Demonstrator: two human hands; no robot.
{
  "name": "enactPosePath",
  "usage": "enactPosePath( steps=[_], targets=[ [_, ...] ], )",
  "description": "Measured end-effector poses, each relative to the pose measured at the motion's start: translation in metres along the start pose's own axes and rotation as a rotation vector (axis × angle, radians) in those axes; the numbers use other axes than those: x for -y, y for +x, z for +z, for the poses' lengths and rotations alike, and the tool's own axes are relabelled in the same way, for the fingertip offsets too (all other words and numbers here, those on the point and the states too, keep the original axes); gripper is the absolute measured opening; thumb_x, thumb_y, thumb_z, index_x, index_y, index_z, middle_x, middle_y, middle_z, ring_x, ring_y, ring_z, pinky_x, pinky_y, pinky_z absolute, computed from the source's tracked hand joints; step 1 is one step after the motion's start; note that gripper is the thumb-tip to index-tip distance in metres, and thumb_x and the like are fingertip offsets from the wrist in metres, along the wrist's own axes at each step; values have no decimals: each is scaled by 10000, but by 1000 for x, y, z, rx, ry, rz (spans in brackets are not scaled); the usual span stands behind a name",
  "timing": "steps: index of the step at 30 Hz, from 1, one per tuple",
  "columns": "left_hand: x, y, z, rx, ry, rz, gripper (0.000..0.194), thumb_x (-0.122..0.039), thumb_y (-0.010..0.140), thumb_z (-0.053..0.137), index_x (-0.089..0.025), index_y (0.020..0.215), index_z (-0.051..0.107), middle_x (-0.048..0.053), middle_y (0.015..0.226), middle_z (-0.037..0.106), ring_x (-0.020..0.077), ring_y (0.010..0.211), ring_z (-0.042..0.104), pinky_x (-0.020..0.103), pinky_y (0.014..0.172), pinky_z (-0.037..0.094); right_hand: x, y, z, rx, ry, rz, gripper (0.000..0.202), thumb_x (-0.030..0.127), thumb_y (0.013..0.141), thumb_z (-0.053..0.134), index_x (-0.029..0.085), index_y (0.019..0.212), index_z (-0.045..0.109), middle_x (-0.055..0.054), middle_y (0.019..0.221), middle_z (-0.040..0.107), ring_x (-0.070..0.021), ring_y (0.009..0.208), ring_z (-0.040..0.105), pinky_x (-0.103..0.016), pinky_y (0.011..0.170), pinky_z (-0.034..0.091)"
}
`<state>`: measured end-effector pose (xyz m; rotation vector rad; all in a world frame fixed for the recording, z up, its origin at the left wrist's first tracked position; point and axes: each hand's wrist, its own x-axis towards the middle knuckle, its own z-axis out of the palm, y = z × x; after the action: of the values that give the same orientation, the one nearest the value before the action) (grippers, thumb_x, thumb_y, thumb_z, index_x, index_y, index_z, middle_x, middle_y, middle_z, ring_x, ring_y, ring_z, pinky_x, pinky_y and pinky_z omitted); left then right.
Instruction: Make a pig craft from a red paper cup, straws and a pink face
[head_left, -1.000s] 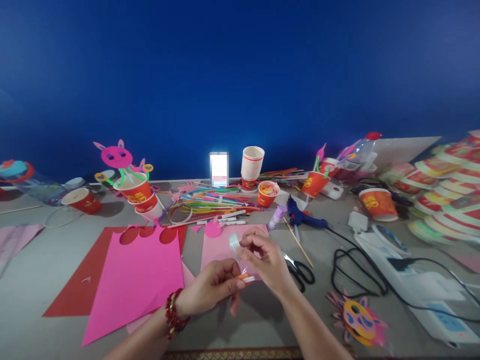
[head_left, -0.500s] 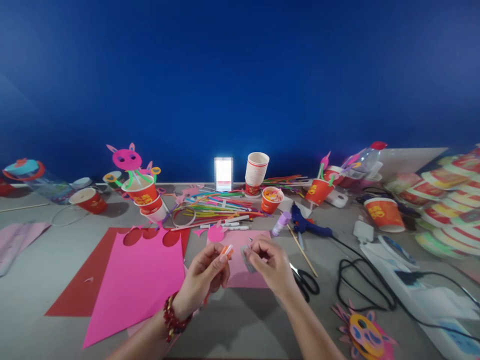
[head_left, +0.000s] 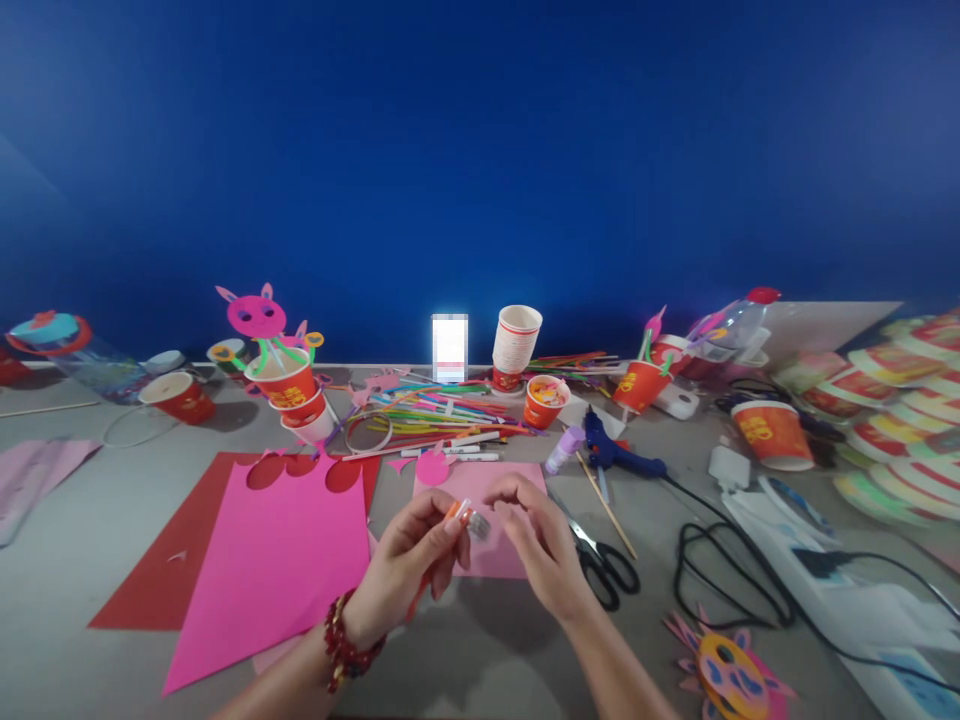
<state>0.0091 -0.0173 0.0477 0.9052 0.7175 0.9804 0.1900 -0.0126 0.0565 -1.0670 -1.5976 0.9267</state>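
My left hand (head_left: 418,548), with a beaded bracelet at its wrist, pinches a small orange and white item (head_left: 459,512). A small greyish clear piece (head_left: 478,524) shows at that item's right end; whether they are joined is too blurred to tell. Just to the right, my right hand (head_left: 534,545) has its fingers parted and slightly curled, with nothing visible between them. Beneath both hands lies a pale pink sheet (head_left: 517,485). Left of them is a bright pink sheet (head_left: 292,560) with round cutouts, over a red sheet (head_left: 161,570).
Black scissors (head_left: 611,570), a wooden stick (head_left: 611,510), a purple glue stick (head_left: 564,450) and a blue glue gun (head_left: 622,455) with a looping cable lie to the right. Behind are markers, coloured pipe cleaners (head_left: 442,410), a cup stack (head_left: 516,345) and decorated cups (head_left: 281,380).
My right hand has opened and drawn slightly back from the greyish piece. That piece now sits against the orange item in my left hand.
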Motion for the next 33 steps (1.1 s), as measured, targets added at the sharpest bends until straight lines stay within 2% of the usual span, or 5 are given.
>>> enactPosePath(
  steps=[4, 11, 21, 28, 33],
  targets=[
    [-5, -3, 2, -11, 34, -18, 290, -426, 875, 695, -160, 835, 587, -30, 616, 637, 3, 350, 411, 119, 367, 281, -1, -3, 2, 137, 72, -60, 200, 350, 927, 598, 229, 1085, 617, -59, 1051, 679, -221, 991, 631, -310, 882, 481],
    [-8, -4, 3, -86, 73, 44, 286, -419, 871, 701, -159, 810, 599, -62, 610, 544, 1, 382, 399, 130, 395, 290, -10, -3, 5, 152, 117, -69, 140, 356, 918, 660, 246, 854, 601, 1, 824, 625, -188, 813, 604, -322, 867, 479],
    [-16, 3, 2, -52, 276, 109, 269, -402, 885, 683, -146, 803, 675, -1, 748, 556, 82, 626, 531, 193, 575, 408, -10, -3, 4, 104, 158, -51, 127, 325, 957, 589, 232, 870, 580, -13, 859, 601, -185, 858, 599, -379, 1012, 437],
    [-6, 5, -1, -113, 148, 23, 292, -441, 834, 733, -154, 841, 680, -33, 630, 537, 69, 532, 461, 190, 512, 367, -15, -4, 6, 66, 148, 86, 143, 359, 941, 629, 230, 1001, 621, -16, 856, 611, -171, 799, 606, -251, 711, 513],
    [-6, 7, 0, -147, 140, 32, 292, -422, 803, 770, -155, 900, 706, -12, 692, 599, 65, 557, 477, 181, 515, 370, -15, -3, 3, 92, 117, 85, 114, 319, 938, 628, 210, 929, 659, -20, 833, 625, -169, 783, 600, -258, 710, 489]
  ],
)
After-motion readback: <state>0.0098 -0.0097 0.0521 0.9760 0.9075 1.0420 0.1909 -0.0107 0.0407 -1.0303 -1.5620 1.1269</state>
